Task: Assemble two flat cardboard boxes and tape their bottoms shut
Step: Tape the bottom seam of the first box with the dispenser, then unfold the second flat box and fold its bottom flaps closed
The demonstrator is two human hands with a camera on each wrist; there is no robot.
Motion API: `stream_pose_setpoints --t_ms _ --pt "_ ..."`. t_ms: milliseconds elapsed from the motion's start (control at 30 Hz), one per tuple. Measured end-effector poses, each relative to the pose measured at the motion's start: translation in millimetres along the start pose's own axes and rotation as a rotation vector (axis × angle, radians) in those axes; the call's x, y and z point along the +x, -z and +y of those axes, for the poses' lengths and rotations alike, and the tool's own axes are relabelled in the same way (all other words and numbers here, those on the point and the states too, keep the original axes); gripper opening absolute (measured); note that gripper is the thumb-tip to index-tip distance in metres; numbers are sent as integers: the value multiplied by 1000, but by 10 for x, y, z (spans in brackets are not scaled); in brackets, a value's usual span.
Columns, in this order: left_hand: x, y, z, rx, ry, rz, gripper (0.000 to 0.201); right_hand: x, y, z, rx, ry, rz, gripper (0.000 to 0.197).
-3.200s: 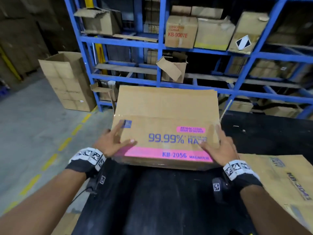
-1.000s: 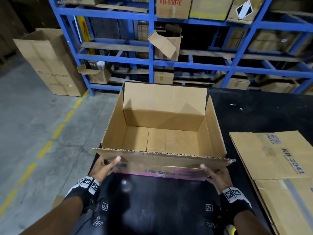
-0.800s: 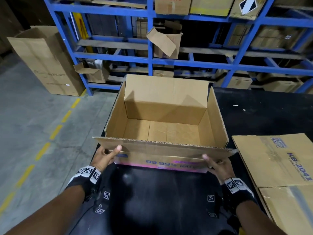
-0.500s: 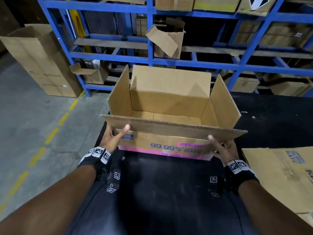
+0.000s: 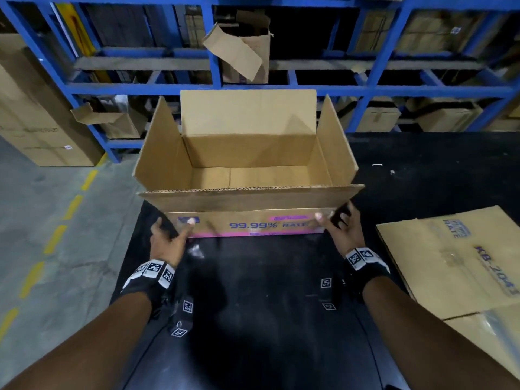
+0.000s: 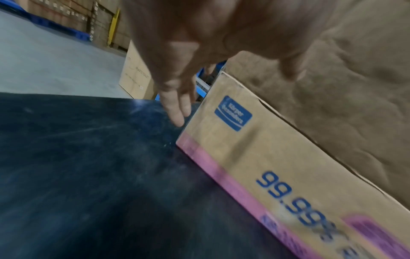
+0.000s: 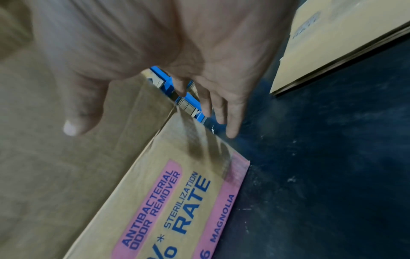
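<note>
An assembled cardboard box (image 5: pixel 247 150) with pink and blue print stands upright on the black table (image 5: pixel 253 291), its top flaps open. My left hand (image 5: pixel 174 229) is at its near left corner, fingers (image 6: pixel 177 108) straight and pointing down beside the corner. At the near right corner is my right hand (image 5: pixel 336 220); its fingers (image 7: pixel 230 126) are also straight, its thumb under the front flap. Neither hand grips the box (image 7: pixel 177 192). A flat cardboard box (image 5: pixel 450 257) lies on the table to the right.
Blue metal racking (image 5: pixel 281 88) with cartons runs behind the table. A tall carton (image 5: pixel 36 122) stands on the grey floor at the left, near a yellow dashed line (image 5: pixel 70 206). The table's left edge is close to my left arm.
The box was turned open side up, lifted and tilted half a second ago, and now rests flat on the table. Both hands have loosened from its front corners.
</note>
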State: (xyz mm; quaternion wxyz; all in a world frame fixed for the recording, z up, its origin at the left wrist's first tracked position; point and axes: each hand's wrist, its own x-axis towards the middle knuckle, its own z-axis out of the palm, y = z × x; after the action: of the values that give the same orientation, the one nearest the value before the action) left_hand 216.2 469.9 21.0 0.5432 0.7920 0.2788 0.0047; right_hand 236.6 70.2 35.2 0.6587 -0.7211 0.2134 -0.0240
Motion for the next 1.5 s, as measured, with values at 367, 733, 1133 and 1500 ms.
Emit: stream_pose_setpoints --t_ms 367,733,1133,1500 --pt "-1399 -1385 -301 428 -82 -552 30 -1406 1433 682 22 -20 287 55" --pt "-3278 -3693 179 309 -11 -913 48 -3105 3083 1979 391 -386 914 17" --pt "-3671 -4718 142 272 170 -841 105 -3390 3615 2102 1436 -749 1160 34" --pt "-3720 -4864 23 622 -219 -806 87 -3069 3651 2254 1283 -800 1095 30"
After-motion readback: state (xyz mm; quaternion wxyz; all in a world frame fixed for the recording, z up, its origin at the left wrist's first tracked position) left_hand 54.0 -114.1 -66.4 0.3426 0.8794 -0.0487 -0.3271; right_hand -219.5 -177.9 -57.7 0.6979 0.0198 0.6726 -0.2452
